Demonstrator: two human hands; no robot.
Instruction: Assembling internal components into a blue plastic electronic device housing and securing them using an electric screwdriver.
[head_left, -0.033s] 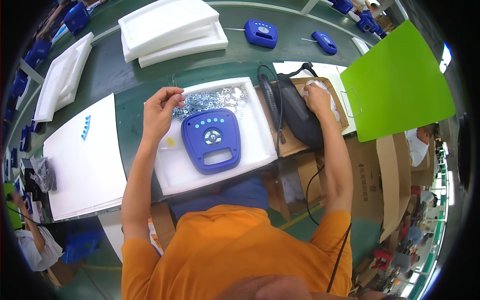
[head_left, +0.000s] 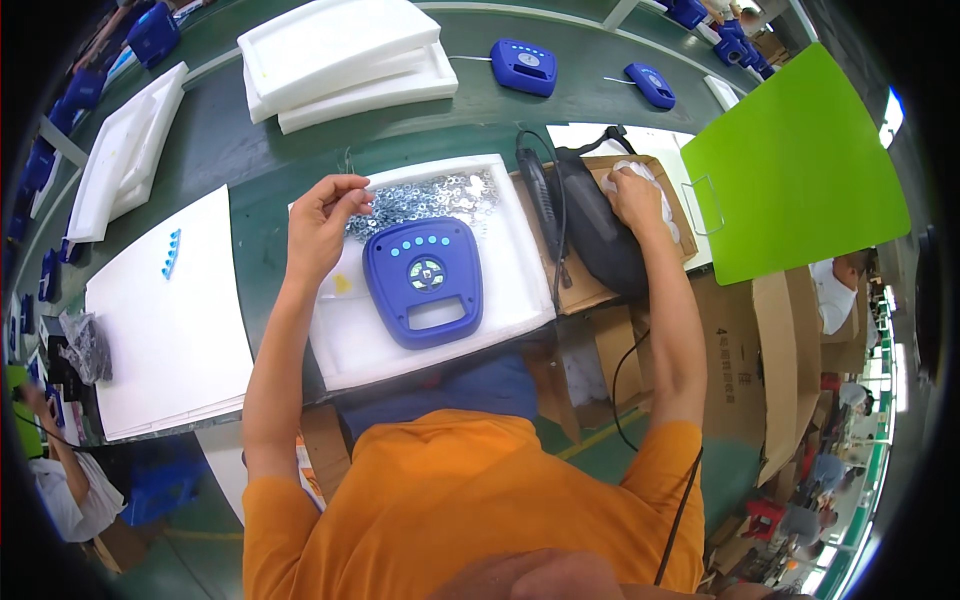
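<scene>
A blue plastic housing (head_left: 455, 275) with a row of light-blue dots, a round button pad and a rectangular opening lies face up in a white foam tray (head_left: 525, 265). Behind it, many small shiny metal pieces (head_left: 430, 200) are spread along the tray's far side. My left hand (head_left: 318, 225) is over the tray's far left corner, thumb and fingertips pinched beside these pieces; what they hold is too small to make out. My right hand (head_left: 636, 198) reaches into a cardboard box (head_left: 578, 296), fingers curled at a clear plastic bag (head_left: 664, 205). Its fingertips are partly hidden.
A long black case (head_left: 602, 225) and a corded black device (head_left: 540, 195) lie in the box's left part. A green board (head_left: 795, 170) stands to the right. White foam trays (head_left: 340, 60) and blue housings (head_left: 523, 68) sit farther back. White sheets (head_left: 170, 330) lie left.
</scene>
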